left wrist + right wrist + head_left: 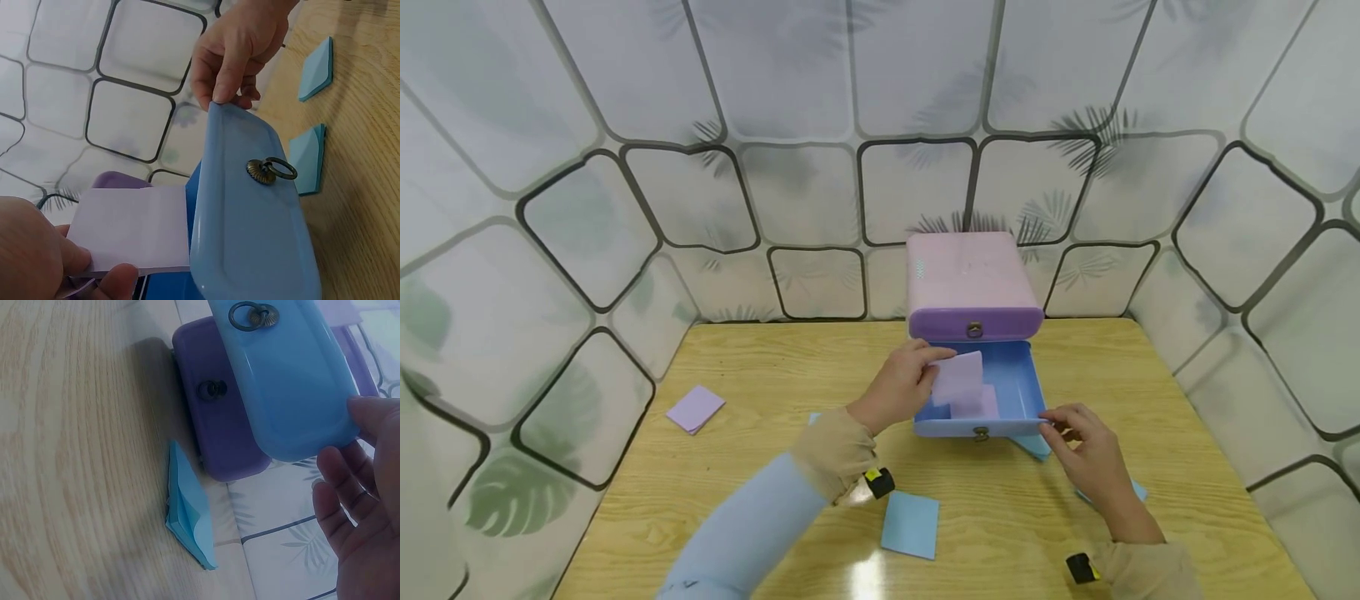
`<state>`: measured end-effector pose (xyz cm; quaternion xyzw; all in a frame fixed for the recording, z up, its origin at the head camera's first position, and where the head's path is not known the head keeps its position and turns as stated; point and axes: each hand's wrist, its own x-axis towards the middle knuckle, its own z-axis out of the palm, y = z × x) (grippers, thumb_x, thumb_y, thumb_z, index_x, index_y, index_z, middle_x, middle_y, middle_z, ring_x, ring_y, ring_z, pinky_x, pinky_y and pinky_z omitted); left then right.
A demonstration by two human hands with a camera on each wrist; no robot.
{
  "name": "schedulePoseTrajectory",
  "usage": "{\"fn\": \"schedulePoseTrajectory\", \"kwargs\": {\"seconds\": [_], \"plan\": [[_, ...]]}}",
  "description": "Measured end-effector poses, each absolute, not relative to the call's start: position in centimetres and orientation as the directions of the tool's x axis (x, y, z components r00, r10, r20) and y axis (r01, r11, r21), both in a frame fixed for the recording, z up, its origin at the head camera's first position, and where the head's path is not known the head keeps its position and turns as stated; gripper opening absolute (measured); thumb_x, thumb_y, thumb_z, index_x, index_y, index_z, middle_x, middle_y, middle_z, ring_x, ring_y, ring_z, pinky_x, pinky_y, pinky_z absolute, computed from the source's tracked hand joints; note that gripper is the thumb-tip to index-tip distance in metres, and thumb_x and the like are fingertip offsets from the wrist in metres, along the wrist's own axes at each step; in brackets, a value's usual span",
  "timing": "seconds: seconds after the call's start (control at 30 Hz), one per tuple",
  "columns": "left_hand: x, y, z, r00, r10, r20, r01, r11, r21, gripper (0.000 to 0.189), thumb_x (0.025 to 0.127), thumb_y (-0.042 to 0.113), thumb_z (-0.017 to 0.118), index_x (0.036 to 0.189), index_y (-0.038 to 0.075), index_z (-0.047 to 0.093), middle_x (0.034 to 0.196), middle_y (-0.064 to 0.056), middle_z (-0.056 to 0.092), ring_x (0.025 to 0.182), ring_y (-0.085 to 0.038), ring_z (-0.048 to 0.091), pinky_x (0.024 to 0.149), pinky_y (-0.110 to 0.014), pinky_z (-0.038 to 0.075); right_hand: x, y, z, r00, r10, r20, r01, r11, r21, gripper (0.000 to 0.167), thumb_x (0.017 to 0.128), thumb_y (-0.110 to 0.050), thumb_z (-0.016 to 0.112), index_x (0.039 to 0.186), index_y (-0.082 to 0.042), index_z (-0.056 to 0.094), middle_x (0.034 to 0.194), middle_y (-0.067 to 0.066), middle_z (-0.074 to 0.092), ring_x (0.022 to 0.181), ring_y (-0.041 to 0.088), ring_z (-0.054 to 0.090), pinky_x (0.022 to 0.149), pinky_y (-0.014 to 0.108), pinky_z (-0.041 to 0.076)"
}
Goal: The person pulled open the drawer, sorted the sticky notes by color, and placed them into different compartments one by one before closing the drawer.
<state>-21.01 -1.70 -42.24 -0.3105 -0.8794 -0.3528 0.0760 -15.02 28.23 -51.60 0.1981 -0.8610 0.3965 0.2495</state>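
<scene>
A small pink cabinet (966, 267) with a purple drawer (940, 323) stands at the back of the table. Below that, its blue drawer (1017, 375) is pulled out, showing a ring handle on the front. My left hand (897, 385) pinches a light purple sticky-note pad (957, 377) by its left edge, over the drawer. Another purple pad (985, 404) lies inside, partly hidden by the held one. At the drawer's front right corner, my right hand (1086, 450) grips the rim between thumb and fingers, thumb on top in the left wrist view.
A blue pad (910, 525) lies on the wooden table in front of the drawer. More blue pads (315, 69) lie near the right hand and under the drawer's front. At the far left is a purple pad (696, 409). Patterned fabric walls surround the table.
</scene>
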Motion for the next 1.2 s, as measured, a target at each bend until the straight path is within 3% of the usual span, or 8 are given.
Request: {"fn": "schedulePoseTrajectory", "kwargs": {"seconds": [0.3,0.43,0.57,0.73,0.9,1.2], "plan": [[-22.0,0.6,-42.9,-0.809,0.53,0.255,0.571,0.603,0.557,0.035,0.098,0.002,0.047,0.128,0.01,0.062,0.101,-0.004,0.061,0.078,-0.011,0.051,0.064,-0.02,0.043,-15.0,28.5,-51.6,-0.8,-0.149,0.581,-0.533,0.62,-0.575,0.02,0.084,0.002,0.071,0.101,-0.007,0.07,0.095,-0.002,0.061,0.081,0.0,0.054,0.064,0.013,0.047],[-22.4,1.2,-43.3,-0.818,0.533,0.216,0.55,0.616,0.564,0.035,0.099,0.002,0.046,0.128,0.011,0.062,0.114,-0.005,0.064,0.102,-0.018,0.058,0.082,-0.027,0.048,-15.1,28.5,-51.7,-0.795,-0.153,0.587,-0.539,0.62,-0.57,0.02,0.083,0.002,0.071,0.101,-0.008,0.07,0.095,-0.002,0.061,0.081,0.001,0.055,0.063,0.013,0.047],[-22.7,1.7,-43.8,-0.812,0.547,0.203,0.554,0.613,0.563,0.035,0.099,0.001,0.046,0.128,0.01,0.063,0.123,-0.005,0.063,0.118,-0.022,0.054,0.094,-0.031,0.046,-15.1,28.5,-51.7,-0.797,-0.152,0.584,-0.539,0.615,-0.576,0.02,0.084,0.002,0.071,0.101,-0.008,0.07,0.095,-0.002,0.061,0.082,0.001,0.055,0.064,0.013,0.047],[-23.0,1.9,-44.3,-0.808,0.551,0.207,0.563,0.62,0.546,0.035,0.098,0.001,0.047,0.127,0.01,0.064,0.12,-0.006,0.064,0.109,-0.019,0.058,0.088,-0.027,0.048,-15.0,28.3,-51.5,-0.8,-0.152,0.58,-0.536,0.616,-0.578,0.02,0.084,0.001,0.071,0.102,-0.009,0.07,0.096,-0.003,0.061,0.082,0.001,0.055,0.065,0.013,0.047],[-23.1,2.0,-44.4,-0.812,0.548,0.201,0.56,0.635,0.532,0.035,0.097,-0.001,0.047,0.125,0.01,0.065,0.118,-0.006,0.065,0.107,-0.018,0.058,0.088,-0.026,0.048,-15.0,28.4,-51.6,-0.806,-0.15,0.573,-0.528,0.62,-0.58,0.02,0.084,0.0,0.072,0.102,-0.011,0.07,0.097,-0.005,0.06,0.083,0.001,0.055,0.065,0.013,0.047],[-23.4,2.5,-45.0,-0.858,0.487,0.165,0.504,0.732,0.459,0.035,0.095,0.002,0.049,0.126,0.011,0.064,0.112,-0.008,0.062,0.101,-0.019,0.057,0.086,-0.029,0.048,-15.1,28.4,-51.7,-0.809,-0.149,0.568,-0.523,0.623,-0.582,0.02,0.084,-0.001,0.072,0.102,-0.01,0.07,0.096,-0.005,0.06,0.082,0.001,0.055,0.064,0.013,0.047]]}}
